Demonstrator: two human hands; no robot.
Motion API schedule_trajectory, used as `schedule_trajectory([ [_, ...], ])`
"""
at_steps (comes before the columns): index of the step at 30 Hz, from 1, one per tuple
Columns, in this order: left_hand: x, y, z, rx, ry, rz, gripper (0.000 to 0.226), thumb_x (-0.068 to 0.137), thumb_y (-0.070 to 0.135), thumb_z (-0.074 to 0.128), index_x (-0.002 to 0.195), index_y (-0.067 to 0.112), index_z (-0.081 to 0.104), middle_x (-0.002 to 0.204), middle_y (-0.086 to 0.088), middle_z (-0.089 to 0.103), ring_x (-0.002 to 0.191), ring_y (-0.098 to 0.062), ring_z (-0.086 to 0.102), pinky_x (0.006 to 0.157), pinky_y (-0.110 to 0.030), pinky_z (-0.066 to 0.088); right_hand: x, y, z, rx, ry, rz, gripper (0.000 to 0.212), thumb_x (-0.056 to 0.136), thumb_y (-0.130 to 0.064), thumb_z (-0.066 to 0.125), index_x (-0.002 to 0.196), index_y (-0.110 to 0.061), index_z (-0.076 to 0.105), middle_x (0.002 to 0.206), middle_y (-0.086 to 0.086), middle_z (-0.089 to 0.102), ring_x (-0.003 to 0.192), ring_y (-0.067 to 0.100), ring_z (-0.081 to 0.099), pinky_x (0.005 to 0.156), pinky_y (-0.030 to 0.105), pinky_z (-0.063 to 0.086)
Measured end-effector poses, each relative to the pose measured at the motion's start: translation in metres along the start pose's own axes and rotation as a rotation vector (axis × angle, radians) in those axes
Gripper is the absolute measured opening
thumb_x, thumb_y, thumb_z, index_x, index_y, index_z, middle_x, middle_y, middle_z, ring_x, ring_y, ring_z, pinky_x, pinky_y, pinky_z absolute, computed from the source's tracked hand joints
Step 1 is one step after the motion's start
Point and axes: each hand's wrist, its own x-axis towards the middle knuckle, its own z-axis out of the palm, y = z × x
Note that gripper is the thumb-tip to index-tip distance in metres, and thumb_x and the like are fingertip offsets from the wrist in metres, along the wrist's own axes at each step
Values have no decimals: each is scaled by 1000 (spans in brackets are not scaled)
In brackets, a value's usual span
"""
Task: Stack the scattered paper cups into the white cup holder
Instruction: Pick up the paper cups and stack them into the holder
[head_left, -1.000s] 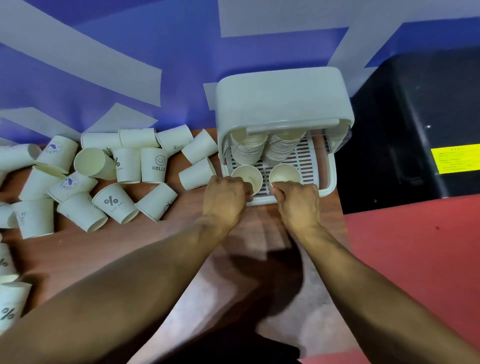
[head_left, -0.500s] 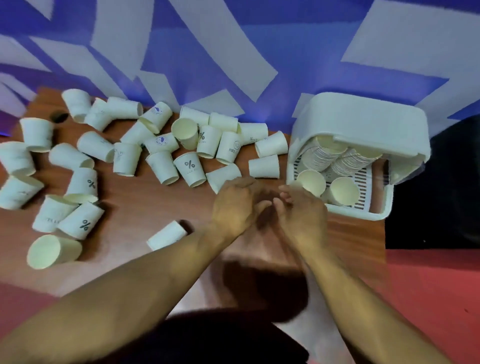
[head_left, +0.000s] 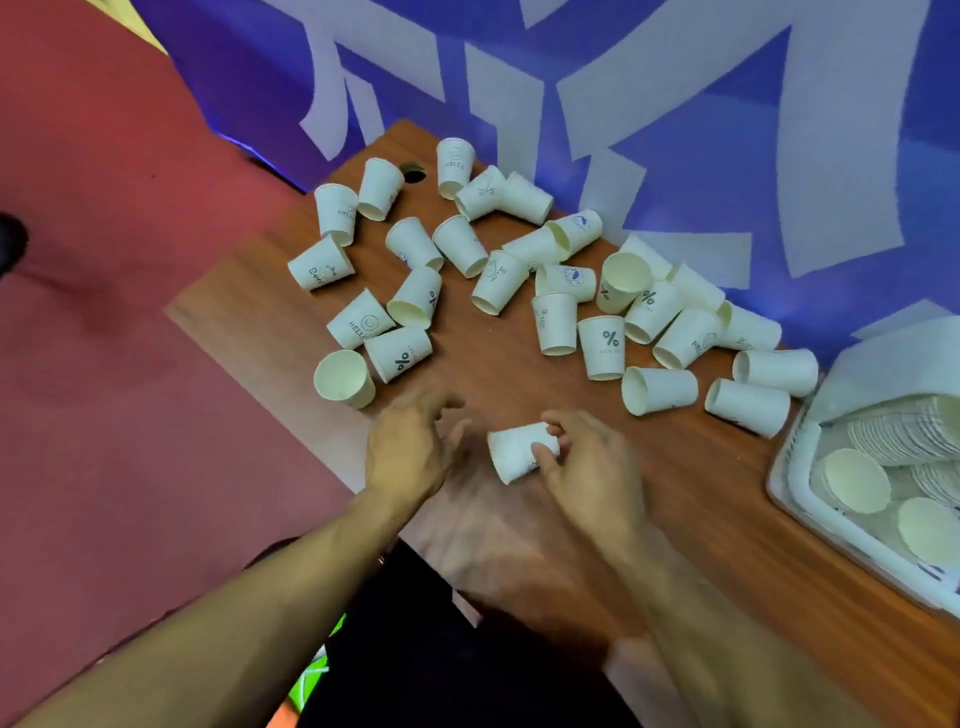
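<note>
Right hand (head_left: 587, 467) pinches one cup (head_left: 511, 454) by its right end, thumb under and fingers curled over the top. The cup lies on its side low over the near bench (head_left: 701, 493), long axis roughly left-right and tilted slightly up to the right; can't tell which end is the mouth because the fingers cover one end. Left hand (head_left: 410, 452) sits just left of it, fingers loosely spread, holding nothing, small gap to the cup. Other cups (head_left: 556, 322) are strewn on their sides across the far half of the bench, pointing every way, some printed with % or HELLO. Holder (head_left: 795, 499) is at the right edge, with stacks lying inside and two cup mouths facing up in front. Bench is brown wood grain, the floor (head_left: 104, 260) red, the wall (head_left: 727, 130) blue with white shapes. Half a second ago both hands were empty and close together near the holder, and this cup lay alone by the left forearm; since then the view has swung left. A second ago both hands were at the holder's front cups.
</note>
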Motion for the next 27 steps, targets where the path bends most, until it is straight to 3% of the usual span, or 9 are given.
schedule_trajectory([
  [12,46,-103,-38,94,-16,-277,25,84,34,69,108,30,65,121,9,58,95,-26,62,70,-31,45,88,-125,76,-187,-185,-294,28,87,-25,60,114,-19,63,107,0,62,94,24,60,75,39,52],
  [18,67,-143,-30,219,-59,-214,20,86,35,66,103,26,71,104,3,69,92,-28,59,79,-36,39,131,-148,125,-513,-247,-522,22,75,-12,67,97,-14,68,111,9,61,91,30,59,59,31,42],
  [21,71,-156,-32,259,-95,-158,14,85,34,66,96,28,74,93,4,71,86,-27,58,74,-35,36,145,-154,141,-604,-247,-621,27,80,-12,49,99,-15,68,121,12,58,98,33,57,66,36,47],
  [24,71,-164,-34,274,-102,-108,9,80,32,71,88,29,74,86,6,71,80,-26,57,70,-35,35,156,-159,150,-635,-312,-669,29,77,-9,61,105,-12,67,129,15,53,102,35,54,72,42,48],
  [27,73,-166,-39,259,-81,-80,6,77,32,72,82,28,72,81,7,69,77,-24,56,69,-34,34,164,-156,155,-712,-358,-715,18,77,-10,63,93,-12,70,127,10,55,97,31,54,67,39,44],
])
